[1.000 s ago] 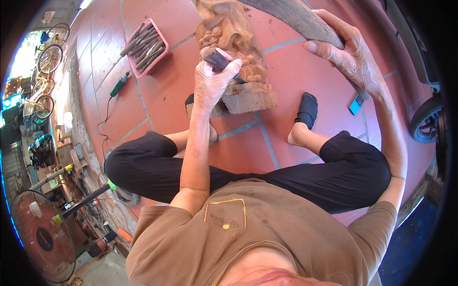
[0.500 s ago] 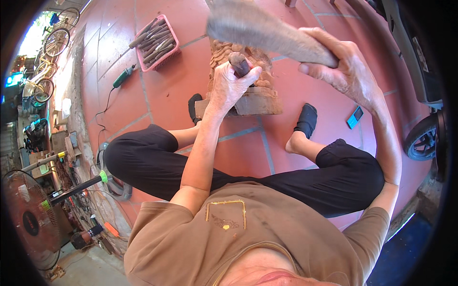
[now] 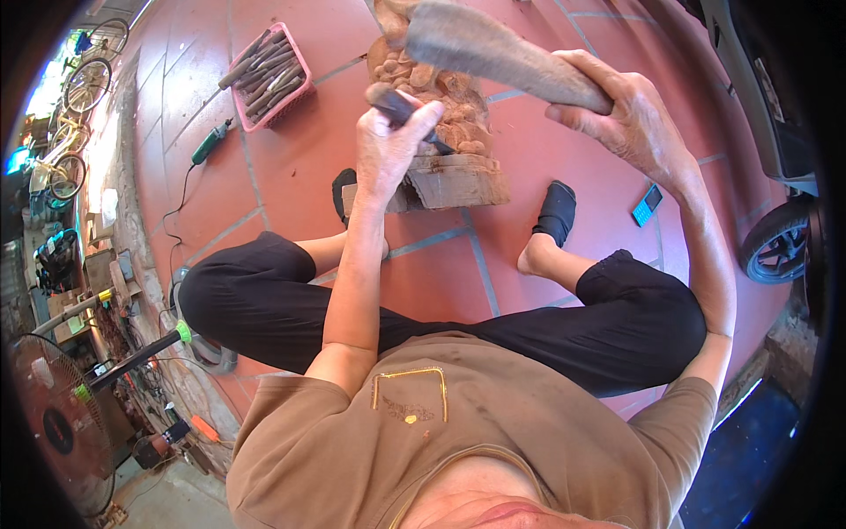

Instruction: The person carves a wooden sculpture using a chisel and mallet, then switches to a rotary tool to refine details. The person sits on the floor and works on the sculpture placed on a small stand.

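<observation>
My left hand (image 3: 388, 154) is closed around a chisel (image 3: 398, 106). Its dark wooden handle leans up to the left, and its blade comes down on the near right part of a carved wooden piece (image 3: 458, 115). Knobbly rounded shapes cover that carving, which has a plain, rough block base (image 3: 454, 183) at its near end. Gripped in my right hand (image 3: 634, 123) is a worn wooden mallet (image 3: 498, 57), shaped like a flat club. The mallet is raised to the right of the chisel, apart from it, and covers part of the carving's far end.
At the far left a pink basket (image 3: 307, 88) holds several chisels. A green corded power tool (image 3: 210, 145) lies nearer. My feet flank the carving, and a blue phone (image 3: 648, 204) lies right of them. A motorbike wheel (image 3: 777, 247) stands far right; a fan (image 3: 63, 423) stands left.
The chisel has tilted, its handle swinging left so that the blade now shows against the carving. My left hand has shifted left. The mallet has moved slightly right; the view has shifted a little.
</observation>
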{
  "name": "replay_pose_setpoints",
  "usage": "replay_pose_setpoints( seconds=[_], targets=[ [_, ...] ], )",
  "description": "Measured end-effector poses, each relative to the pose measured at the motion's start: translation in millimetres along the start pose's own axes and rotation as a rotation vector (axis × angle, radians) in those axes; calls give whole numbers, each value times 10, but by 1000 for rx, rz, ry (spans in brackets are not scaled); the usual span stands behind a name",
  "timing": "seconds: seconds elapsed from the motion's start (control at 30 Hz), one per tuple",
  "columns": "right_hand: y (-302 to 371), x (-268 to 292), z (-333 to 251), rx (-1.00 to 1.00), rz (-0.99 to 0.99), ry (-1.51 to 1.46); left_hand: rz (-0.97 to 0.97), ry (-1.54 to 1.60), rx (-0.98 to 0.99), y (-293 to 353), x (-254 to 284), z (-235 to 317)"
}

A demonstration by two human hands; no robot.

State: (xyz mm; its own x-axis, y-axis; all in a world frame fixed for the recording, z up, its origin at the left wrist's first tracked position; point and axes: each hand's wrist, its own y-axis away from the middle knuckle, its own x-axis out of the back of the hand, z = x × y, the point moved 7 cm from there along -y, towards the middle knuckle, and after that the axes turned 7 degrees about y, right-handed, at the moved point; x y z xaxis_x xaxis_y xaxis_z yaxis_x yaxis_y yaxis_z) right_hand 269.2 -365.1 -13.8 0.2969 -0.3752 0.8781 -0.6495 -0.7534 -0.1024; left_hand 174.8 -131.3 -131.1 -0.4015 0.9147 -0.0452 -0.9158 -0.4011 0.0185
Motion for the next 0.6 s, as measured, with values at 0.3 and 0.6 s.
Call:
replay_pose_setpoints(
  seconds=[0.3, 0.6],
  targets=[
    [35, 7, 153, -66, 66, -89, 95, 154, -49, 34, -104, 108],
    [38, -3, 164, -102, 49, -92, 84, 187, -27, 31, -127, 26]
  ],
)
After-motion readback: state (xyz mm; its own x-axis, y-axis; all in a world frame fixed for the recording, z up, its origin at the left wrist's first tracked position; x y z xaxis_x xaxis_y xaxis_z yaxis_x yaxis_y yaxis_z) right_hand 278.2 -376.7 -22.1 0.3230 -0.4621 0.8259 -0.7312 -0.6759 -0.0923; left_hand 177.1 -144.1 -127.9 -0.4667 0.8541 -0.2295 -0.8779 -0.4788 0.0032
